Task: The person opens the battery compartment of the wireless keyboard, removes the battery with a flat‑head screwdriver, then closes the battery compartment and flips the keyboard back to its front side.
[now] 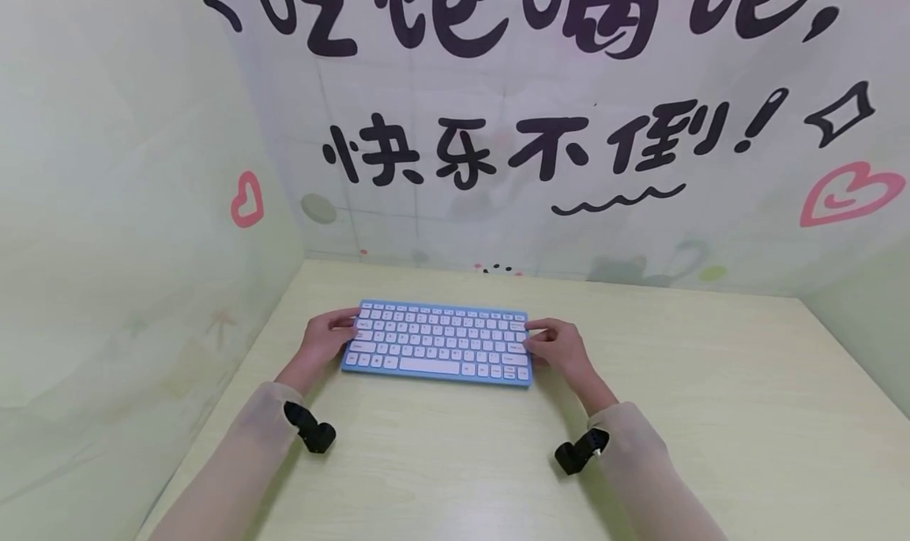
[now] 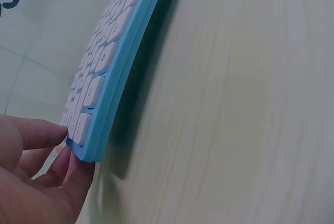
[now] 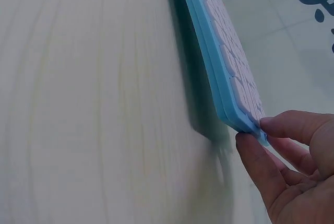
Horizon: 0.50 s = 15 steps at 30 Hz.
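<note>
A blue keyboard point(image 1: 437, 342) with white keys is held between both hands, its keys facing up. My left hand point(image 1: 329, 337) pinches its left end, with the thumb on the key side and fingers beneath, as the left wrist view shows on the keyboard point(image 2: 107, 85). At the other end my right hand point(image 1: 560, 347) pinches the right edge in the same way. In the right wrist view a shadow falls under the keyboard point(image 3: 219, 78), apart from its front edge, so that edge stands a little above the table.
A pale wooden table point(image 1: 441, 462) spreads under the keyboard. Behind it rises a white wall covering point(image 1: 441, 233) with black lettering and pink hearts. Another pale wall point(image 1: 128, 288) borders the table on the left. Each sleeve carries a black wrist camera point(image 1: 310, 429).
</note>
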Each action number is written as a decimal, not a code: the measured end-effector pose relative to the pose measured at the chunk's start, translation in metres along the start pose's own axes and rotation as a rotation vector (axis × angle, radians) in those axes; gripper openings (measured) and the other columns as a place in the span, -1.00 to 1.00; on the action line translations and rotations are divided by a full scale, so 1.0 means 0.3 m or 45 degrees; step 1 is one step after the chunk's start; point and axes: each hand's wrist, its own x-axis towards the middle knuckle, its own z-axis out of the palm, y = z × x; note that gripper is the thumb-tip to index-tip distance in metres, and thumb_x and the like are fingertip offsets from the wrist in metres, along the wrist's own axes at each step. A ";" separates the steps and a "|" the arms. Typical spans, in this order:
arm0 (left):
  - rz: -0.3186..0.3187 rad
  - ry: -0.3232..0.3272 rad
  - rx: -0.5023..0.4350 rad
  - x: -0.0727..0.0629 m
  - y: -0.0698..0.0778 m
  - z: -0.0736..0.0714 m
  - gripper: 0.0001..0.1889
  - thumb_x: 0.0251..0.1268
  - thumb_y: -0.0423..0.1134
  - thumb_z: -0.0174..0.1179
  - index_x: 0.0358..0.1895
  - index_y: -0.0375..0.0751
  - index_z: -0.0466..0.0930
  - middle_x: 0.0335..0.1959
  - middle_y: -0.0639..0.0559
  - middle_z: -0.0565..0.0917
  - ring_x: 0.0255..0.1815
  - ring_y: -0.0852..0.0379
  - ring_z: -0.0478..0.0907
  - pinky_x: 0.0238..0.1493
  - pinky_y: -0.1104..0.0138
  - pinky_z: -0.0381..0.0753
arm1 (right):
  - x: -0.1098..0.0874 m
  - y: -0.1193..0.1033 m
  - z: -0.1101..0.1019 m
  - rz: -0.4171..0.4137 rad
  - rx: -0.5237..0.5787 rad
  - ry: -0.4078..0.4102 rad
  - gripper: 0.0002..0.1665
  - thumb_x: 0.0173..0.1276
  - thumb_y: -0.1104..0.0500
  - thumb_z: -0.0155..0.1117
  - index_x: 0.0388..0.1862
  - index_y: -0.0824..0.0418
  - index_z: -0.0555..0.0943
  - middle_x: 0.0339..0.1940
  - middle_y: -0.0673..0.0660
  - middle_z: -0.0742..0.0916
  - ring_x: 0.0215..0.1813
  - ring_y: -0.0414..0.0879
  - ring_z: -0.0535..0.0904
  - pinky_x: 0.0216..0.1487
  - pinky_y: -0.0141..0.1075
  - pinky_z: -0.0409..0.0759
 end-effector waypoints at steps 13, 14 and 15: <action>0.068 -0.091 -0.209 -0.023 0.029 -0.029 -0.59 0.36 -0.44 -0.06 0.26 -0.21 0.35 0.13 -0.21 0.39 0.03 -0.03 0.41 -0.03 0.28 0.52 | -0.002 -0.017 -0.031 0.037 0.054 -0.016 -0.59 0.21 0.39 0.23 0.08 0.34 0.52 -0.27 0.25 0.61 -0.35 -0.06 0.56 -0.31 -0.24 0.62; 0.069 -0.104 -0.236 -0.024 0.032 -0.031 -0.59 0.36 -0.44 -0.05 0.27 -0.21 0.35 0.14 -0.22 0.39 0.04 -0.04 0.42 -0.02 0.26 0.51 | 0.000 -0.018 -0.034 0.037 0.055 -0.016 -0.59 0.21 0.39 0.23 0.08 0.34 0.52 -0.26 0.25 0.61 -0.35 -0.06 0.56 -0.31 -0.24 0.62; 0.070 -0.119 -0.256 -0.025 0.035 -0.034 -0.58 0.36 -0.44 -0.05 0.27 -0.22 0.34 0.15 -0.23 0.39 0.05 -0.04 0.42 -0.01 0.25 0.51 | 0.001 -0.019 -0.037 0.036 0.051 -0.019 -0.59 0.22 0.38 0.23 0.08 0.34 0.52 -0.26 0.25 0.61 -0.34 -0.06 0.57 -0.30 -0.24 0.62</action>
